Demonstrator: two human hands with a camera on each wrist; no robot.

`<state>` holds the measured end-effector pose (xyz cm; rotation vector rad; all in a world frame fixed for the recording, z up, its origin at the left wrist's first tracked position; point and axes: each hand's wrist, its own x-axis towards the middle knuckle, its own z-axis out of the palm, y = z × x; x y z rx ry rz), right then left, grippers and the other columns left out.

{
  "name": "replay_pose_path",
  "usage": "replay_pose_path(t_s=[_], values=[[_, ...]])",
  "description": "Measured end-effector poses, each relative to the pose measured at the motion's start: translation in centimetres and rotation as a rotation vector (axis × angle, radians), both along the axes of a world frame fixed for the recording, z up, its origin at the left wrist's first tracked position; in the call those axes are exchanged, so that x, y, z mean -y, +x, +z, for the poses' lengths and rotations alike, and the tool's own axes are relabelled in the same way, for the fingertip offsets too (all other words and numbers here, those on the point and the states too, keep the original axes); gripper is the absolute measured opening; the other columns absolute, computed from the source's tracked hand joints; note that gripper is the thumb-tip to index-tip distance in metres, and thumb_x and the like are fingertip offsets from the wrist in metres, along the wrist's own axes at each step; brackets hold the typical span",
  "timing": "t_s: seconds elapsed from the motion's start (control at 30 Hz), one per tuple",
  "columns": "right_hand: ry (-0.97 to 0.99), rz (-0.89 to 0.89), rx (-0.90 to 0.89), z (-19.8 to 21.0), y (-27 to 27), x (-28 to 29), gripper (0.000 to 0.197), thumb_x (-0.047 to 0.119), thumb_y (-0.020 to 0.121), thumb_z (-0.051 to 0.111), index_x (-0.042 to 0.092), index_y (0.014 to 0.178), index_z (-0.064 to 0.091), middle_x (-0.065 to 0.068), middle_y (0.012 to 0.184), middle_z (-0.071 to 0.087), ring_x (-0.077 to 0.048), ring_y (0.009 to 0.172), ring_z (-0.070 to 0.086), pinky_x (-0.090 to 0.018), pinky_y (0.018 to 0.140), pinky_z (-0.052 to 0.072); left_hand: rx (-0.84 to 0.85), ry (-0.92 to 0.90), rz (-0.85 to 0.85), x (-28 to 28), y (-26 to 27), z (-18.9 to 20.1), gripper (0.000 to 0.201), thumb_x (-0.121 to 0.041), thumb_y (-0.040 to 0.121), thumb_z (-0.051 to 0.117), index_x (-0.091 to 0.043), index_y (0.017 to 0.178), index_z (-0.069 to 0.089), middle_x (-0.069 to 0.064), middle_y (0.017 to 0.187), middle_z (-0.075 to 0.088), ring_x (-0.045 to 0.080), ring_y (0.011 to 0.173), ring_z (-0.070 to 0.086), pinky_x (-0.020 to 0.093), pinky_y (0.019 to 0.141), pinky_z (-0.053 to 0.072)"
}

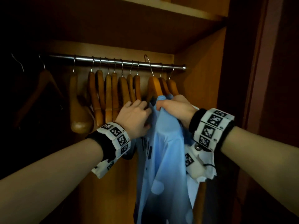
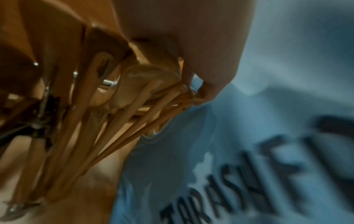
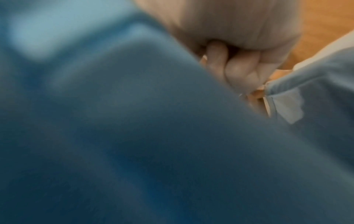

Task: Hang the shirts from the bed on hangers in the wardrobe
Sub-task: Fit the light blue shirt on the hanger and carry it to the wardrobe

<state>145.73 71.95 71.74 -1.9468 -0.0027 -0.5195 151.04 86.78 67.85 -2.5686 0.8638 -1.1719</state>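
From the head view I see my right hand [image 1: 175, 109] bunched tight around the top of the light blue shirt [image 1: 168, 151], the fabric gathered in its fist right under the wooden hanger [image 1: 154, 88] whose hook [image 1: 148, 62] rises higher than the others, at the rail [image 1: 116, 61] though I cannot tell if it is seated on it. The right wrist view confirms that grip: curled fingers [image 3: 239, 71] clamp a fold of blue cloth beside a pale hem edge, with the rest of the picture filled by blurred blue fabric. My left hand [image 1: 135, 117] sits just left of the shirt's top edge, fingers bent in toward the neck area and touching the cloth and the hanger's lower part; I cannot tell for certain what that grip is closed on, since the fingertips are hidden behind fabric. In the left wrist view the fingertips [image 2: 208, 89] lie against the thin lower bars of the wooden hangers where they meet the blue shirt, and blurred dark lettering [image 2: 249, 174] runs across the shirt's front. The shirt hangs down between my two forearms inside the wardrobe [image 1: 202, 70], well below the rail. A row of empty wooden hangers [image 1: 111, 94] hangs to the left, two more just to the right of the raised one. Both wrists carry bands with black and white marker squares [image 1: 116, 136].
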Motion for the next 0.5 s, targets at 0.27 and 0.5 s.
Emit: replay_pose_path(t_s=[0.27,0.5], values=[[-0.019,-0.058,0.054,3.9,7.6,0.0,0.027,0.027,0.074,0.074,0.009,0.093,0.065,-0.010,0.095,0.068,-0.026,0.086,0.068,-0.035,0.076,0.058,-0.119,-0.093,0.179,1.1,0.1,1.6,0.066,-0.053,0.078,0.059,-0.023,0.133,0.037,0.004,0.131,0.041,0.027,0.120,0.045,0.044,0.098,0.036],[-0.045,-0.060,-0.015,3.3,12.2,1.6,0.039,0.027,0.078,0.074,0.008,0.110,0.061,-0.010,0.101,0.065,-0.028,0.092,0.066,-0.037,0.085,0.057,-0.178,-0.180,0.400,2.5,1.1,1.9,0.071,-0.047,0.084,0.055,-0.025,0.143,0.023,0.005,0.118,0.059,0.029,0.113,0.055,0.037,0.079,0.041]])
